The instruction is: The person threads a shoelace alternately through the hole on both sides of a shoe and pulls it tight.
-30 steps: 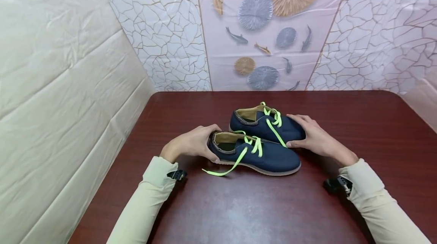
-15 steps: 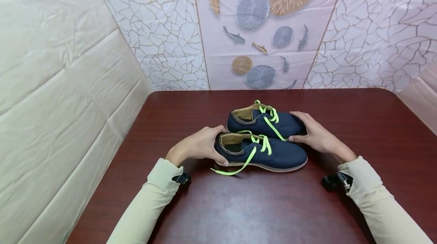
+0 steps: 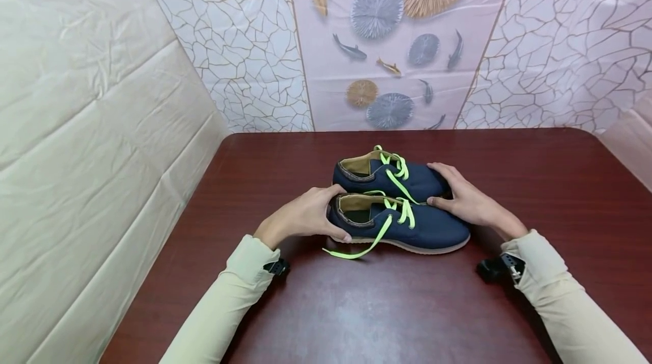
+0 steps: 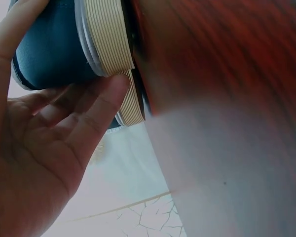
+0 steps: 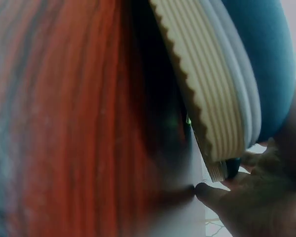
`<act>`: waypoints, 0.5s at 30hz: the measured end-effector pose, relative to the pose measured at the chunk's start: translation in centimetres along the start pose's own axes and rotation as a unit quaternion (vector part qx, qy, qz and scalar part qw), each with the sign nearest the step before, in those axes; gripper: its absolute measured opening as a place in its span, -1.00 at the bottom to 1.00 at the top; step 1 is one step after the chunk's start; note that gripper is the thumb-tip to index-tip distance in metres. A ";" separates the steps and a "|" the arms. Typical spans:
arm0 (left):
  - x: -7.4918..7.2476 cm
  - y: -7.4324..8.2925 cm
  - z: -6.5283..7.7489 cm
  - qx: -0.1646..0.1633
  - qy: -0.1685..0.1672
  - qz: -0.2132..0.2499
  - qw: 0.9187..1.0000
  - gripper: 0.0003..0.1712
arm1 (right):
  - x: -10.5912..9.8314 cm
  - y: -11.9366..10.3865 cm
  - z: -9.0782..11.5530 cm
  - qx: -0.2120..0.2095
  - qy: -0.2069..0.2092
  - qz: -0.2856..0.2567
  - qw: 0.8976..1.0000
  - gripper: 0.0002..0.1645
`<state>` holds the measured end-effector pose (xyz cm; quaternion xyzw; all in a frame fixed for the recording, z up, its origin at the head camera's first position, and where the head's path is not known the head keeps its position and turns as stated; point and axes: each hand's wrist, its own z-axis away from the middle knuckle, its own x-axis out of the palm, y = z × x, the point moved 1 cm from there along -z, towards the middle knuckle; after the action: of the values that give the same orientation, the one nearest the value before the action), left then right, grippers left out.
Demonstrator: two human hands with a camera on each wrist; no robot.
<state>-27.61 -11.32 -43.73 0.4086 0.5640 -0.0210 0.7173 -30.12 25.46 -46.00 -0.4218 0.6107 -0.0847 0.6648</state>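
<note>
Two navy lace-up shoes stand side by side in the head view, toes to the right, with loose neon-green laces. My left hand (image 3: 305, 211) grips the heel of the near shoe (image 3: 433, 227), thumb low at its sole. The left wrist view shows fingers (image 4: 96, 118) round the heel beside the ribbed tan sole (image 4: 108, 37). At the toe of the far shoe (image 3: 420, 183) is my right hand (image 3: 468, 201), thumb and fingers either side of it. In the right wrist view the near shoe's toe (image 5: 259, 54) partly hides that hand (image 5: 266, 197).
The shoes are on a glossy dark red-brown table (image 3: 356, 307). A patterned sheet (image 3: 389, 47) hangs behind it, and a cream cloth wall (image 3: 102, 154) borders the left. One lace end (image 3: 341, 254) trails on the table in front of the near shoe.
My left hand and the near shoe have shifted right and slightly back, closer alongside the far shoe. The far shoe and my right hand have shifted slightly left.
</note>
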 end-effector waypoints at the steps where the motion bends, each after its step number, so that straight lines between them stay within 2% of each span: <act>1: 0.0 0.0 0.0 0.005 0.003 0.001 1.000 0.02 | 0.1 0.0 0.1 0.003 0.005 0.001 1.000 -0.08; 5: -0.4 -0.4 0.1 0.011 0.029 0.018 0.999 -0.17 | 0.4 -0.1 0.3 0.029 0.037 0.005 0.999 -0.21; 8: -0.9 -0.8 0.4 -0.010 0.088 0.021 0.996 -0.33 | 0.3 -0.4 0.7 0.041 0.075 0.022 0.996 -0.24; 12: -1.8 -1.3 0.5 -0.062 0.185 -0.015 0.981 -0.29 | -0.5 -1.1 1.3 0.050 0.131 0.073 0.987 -0.21; 15: -2.2 -1.6 0.2 -0.094 0.224 -0.039 0.969 -0.16 | -1.4 -1.6 1.7 0.058 0.165 0.116 0.978 -0.18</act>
<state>-29.01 -13.44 -42.76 0.3111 0.7254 0.0963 0.6065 -28.26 26.10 -44.09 -0.2892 0.7507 -0.1105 0.5836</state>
